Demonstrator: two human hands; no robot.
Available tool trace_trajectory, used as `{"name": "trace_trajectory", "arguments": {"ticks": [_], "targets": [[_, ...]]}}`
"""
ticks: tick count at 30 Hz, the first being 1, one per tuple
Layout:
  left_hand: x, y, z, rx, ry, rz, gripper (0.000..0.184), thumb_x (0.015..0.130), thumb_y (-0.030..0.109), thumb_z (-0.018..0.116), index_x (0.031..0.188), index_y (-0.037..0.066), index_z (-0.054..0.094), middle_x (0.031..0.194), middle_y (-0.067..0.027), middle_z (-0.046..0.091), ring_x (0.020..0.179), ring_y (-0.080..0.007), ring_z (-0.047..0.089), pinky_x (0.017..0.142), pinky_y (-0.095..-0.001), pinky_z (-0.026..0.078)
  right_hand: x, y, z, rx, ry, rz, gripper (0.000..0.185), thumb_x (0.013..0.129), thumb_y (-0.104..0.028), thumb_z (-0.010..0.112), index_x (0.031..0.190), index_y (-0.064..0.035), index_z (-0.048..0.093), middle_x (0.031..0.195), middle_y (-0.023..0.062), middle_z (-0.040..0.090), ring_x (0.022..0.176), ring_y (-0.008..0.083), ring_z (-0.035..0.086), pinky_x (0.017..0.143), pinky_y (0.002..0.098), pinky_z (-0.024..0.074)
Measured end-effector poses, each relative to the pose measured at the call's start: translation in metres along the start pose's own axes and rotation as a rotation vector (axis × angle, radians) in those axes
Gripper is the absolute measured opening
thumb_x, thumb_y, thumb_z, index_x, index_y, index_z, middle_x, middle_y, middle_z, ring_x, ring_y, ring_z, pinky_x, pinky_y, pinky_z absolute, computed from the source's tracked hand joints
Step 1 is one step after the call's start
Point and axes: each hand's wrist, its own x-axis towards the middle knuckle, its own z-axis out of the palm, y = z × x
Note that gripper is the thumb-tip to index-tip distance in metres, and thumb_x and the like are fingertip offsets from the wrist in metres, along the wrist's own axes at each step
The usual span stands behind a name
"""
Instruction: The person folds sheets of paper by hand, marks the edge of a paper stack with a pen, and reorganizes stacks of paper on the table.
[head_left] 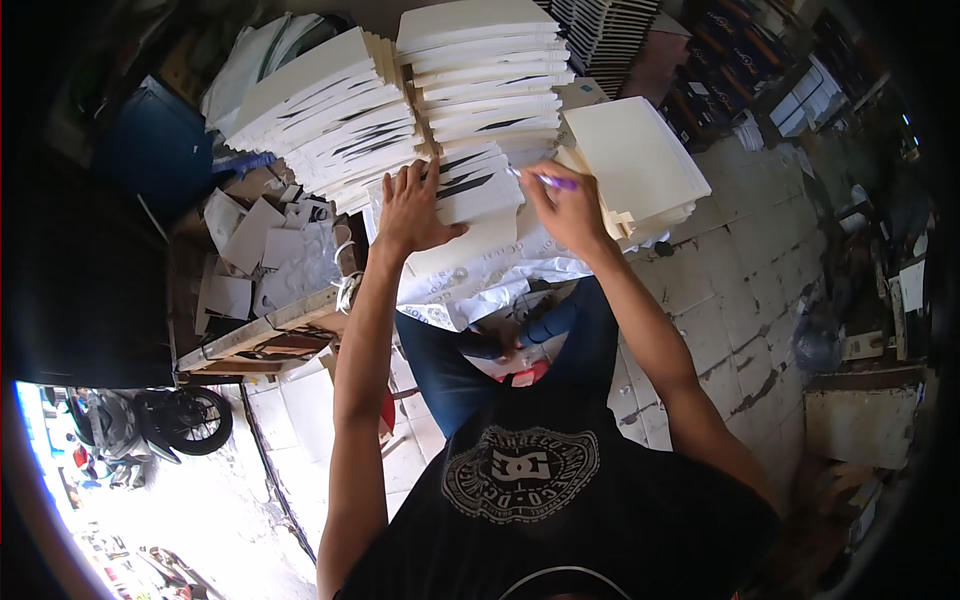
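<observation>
My left hand (pixel 410 210) lies with its fingers spread on a white paper sheet (pixel 480 215) that bears dark slanted marks. In my right hand (pixel 570 212) is a purple pen (pixel 555 182), held near the sheet's right edge; whether its tip touches paper I cannot tell. Under the sheet, a printed wrapping paper (pixel 480 275) hangs over the front edge. Tall stacks of cream paper (pixel 320 105) rise behind my left hand, with another stack (pixel 485 60) beyond the sheet. To the right of my right hand stands a pile of cream sheets (pixel 640 160).
At the left, a wooden-edged bin (pixel 265 325) holds loose paper scraps. A blue container (pixel 155 150) stands behind it. Dark printed boxes (pixel 720 60) are piled at the back right, beside the tiled floor (pixel 740 250). A motorcycle (pixel 150 420) is outside at the lower left.
</observation>
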Motion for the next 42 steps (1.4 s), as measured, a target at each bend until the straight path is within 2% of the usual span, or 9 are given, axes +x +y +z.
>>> {"name": "trace_trajectory", "arguments": {"ticks": [6,8,17,19,23,28,34,40,42], "targets": [[-0.002,0.001,-0.004,0.019,-0.027,-0.015,0.119,0.060,0.058,0.081,0.152,0.005,0.025,0.149,-0.0240,0.033,0.140,-0.0407,0.029,0.117,-0.0556,0.016,0.053,0.048,0.056,-0.073,0.045,-0.032,0.009,0.086,-0.014,0.064,0.086,-0.0064,0.068,0.069,0.0114,0.067,0.062,0.0304,0.066,0.060,0.0378,0.0522],[-0.002,0.000,-0.004,0.022,-0.023,-0.018,0.119,0.061,0.058,0.081,0.152,0.006,0.024,0.149,-0.0236,0.033,0.140,-0.0403,0.029,0.117,-0.0552,0.016,0.054,0.049,0.057,-0.103,-0.026,0.019,0.010,0.088,-0.015,0.064,0.088,-0.0055,0.069,0.073,0.0126,0.069,0.066,0.0309,0.067,0.062,0.0373,0.0522],[-0.002,0.000,0.000,0.004,-0.008,-0.009,0.120,0.061,0.055,0.081,0.152,0.006,0.023,0.148,-0.0227,0.034,0.140,-0.0387,0.030,0.117,-0.0567,0.016,-0.021,-0.005,-0.001,-0.118,-0.097,-0.036,0.008,0.086,-0.010,0.062,0.080,-0.0046,0.062,0.066,0.0129,0.063,0.060,0.0317,0.064,0.061,0.0416,0.0501],[-0.003,0.001,-0.002,0.008,-0.017,-0.015,0.119,0.061,0.056,0.082,0.152,0.006,0.023,0.148,-0.0230,0.034,0.140,-0.0394,0.030,0.118,-0.0546,0.017,-0.047,-0.022,-0.022,-0.175,-0.290,0.057,0.006,0.086,-0.008,0.063,0.083,-0.0034,0.063,0.069,0.0135,0.065,0.064,0.0319,0.065,0.061,0.0396,0.0505],[-0.001,0.000,-0.002,0.011,-0.003,-0.006,0.119,0.060,0.055,0.082,0.152,0.006,0.024,0.148,-0.0234,0.034,0.139,-0.0399,0.030,0.117,-0.0556,0.018,-0.075,-0.026,-0.031,0.001,-0.216,0.081,0.006,0.088,-0.008,0.064,0.088,-0.0024,0.064,0.075,0.0154,0.067,0.068,0.0326,0.067,0.062,0.0361,0.0512],[-0.002,0.002,-0.002,0.011,-0.012,-0.009,0.119,0.060,0.055,0.082,0.152,0.005,0.025,0.148,-0.0240,0.034,0.139,-0.0404,0.030,0.117,-0.0564,0.018,-0.006,-0.008,-0.005,0.010,0.008,-0.036,0.010,0.090,-0.012,0.064,0.089,-0.0030,0.067,0.079,0.0149,0.069,0.070,0.0319,0.068,0.062,0.0341,0.0522],[-0.004,0.003,-0.004,0.014,-0.024,-0.014,0.120,0.060,0.055,0.082,0.152,0.006,0.023,0.148,-0.0247,0.034,0.140,-0.0405,0.029,0.117,-0.0568,0.016,0.058,0.042,0.054,-0.068,0.001,0.006,0.008,0.084,-0.010,0.061,0.082,-0.0046,0.066,0.073,0.0142,0.068,0.066,0.0350,0.066,0.063,0.0426,0.0527],[-0.003,0.003,-0.003,-0.006,-0.035,-0.016,0.120,0.060,0.056,0.082,0.152,0.006,0.022,0.148,-0.0237,0.033,0.140,-0.0406,0.029,0.118,-0.0549,0.016,0.006,0.013,0.014,-0.090,-0.086,-0.091,0.014,0.088,-0.013,0.060,0.077,-0.0045,0.062,0.067,0.0149,0.063,0.064,0.0379,0.064,0.061,0.0450,0.0510],[-0.003,0.003,-0.001,-0.001,-0.029,-0.008,0.121,0.060,0.055,0.081,0.153,0.007,0.021,0.148,-0.0236,0.034,0.140,-0.0396,0.030,0.117,-0.0567,0.016,-0.040,-0.016,-0.021,-0.270,-0.304,0.108,0.014,0.090,-0.017,0.064,0.088,-0.0027,0.066,0.079,0.0157,0.070,0.073,0.0359,0.067,0.066,0.0397,0.0529]]}}
